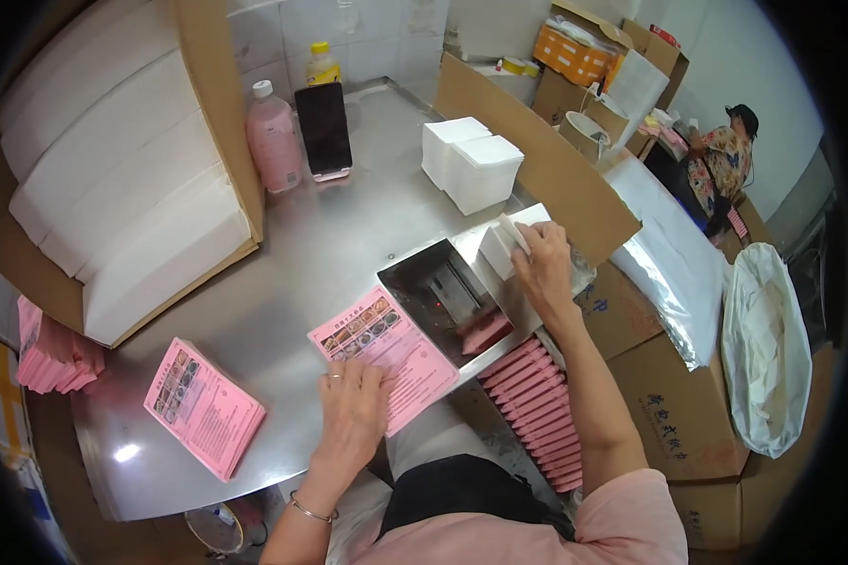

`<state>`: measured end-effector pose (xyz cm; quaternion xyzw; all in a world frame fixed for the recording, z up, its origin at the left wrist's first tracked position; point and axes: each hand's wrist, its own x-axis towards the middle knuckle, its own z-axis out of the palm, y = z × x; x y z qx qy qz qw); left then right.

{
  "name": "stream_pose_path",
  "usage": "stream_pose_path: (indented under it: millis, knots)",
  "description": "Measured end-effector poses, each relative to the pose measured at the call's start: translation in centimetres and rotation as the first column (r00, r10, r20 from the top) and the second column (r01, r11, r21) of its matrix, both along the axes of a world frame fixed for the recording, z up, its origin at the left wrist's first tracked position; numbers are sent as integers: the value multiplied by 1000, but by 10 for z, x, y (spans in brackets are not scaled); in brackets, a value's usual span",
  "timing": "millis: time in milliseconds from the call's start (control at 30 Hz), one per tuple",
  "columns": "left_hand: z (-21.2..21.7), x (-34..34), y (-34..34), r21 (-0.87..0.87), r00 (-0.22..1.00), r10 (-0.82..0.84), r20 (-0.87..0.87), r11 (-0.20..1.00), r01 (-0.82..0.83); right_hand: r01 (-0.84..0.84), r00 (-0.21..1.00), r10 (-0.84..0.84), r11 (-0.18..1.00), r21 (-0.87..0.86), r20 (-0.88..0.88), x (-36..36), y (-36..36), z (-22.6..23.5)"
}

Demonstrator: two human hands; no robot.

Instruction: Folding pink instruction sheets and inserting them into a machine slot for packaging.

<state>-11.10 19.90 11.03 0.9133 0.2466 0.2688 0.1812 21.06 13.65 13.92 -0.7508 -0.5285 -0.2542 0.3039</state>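
Shiny metal topped the worktable [349,235], and near its front edge a pink printed packet [410,367] lay along the side of an open-topped metal box [415,273]. The left hand [356,400] rested on the packet with bent fingers, probably to steady it; whether it also pinched the packet could not be told. At two o'clock from there, beyond the box, the right hand [544,268] pinched folded white tissues [515,235] between thumb and fingers, on edge, seemingly to keep the layers together. Between eight and nine o'clock sat a pile of pink packets [207,405], and at one o'clock paired white tissue stacks [471,165], both likely set for easy reach. At ten o'clock a cardboard carton [221,104] held more tissue; toward half past eleven a black phone [323,127] leaned upright, perhaps for viewing. Farther off at two o'clock, a co-worker [716,174] sat among boxes.
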Motion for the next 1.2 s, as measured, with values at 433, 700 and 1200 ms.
stream_pose_path:
  millis: [433,700,1200]
  knots:
    - [3,11,-5,135,982,167,-93,979,-153,-428,847,525,772,-470,90,-166,31,-26]
    - [3,-15,-4,193,911,372,-180,921,-338,40,969,-4,989,-141,248,-88,9,2]
    - [-7,-6,-2,141,987,109,-121,986,-92,-90,991,91,996,-11,103,-47,2,-21]
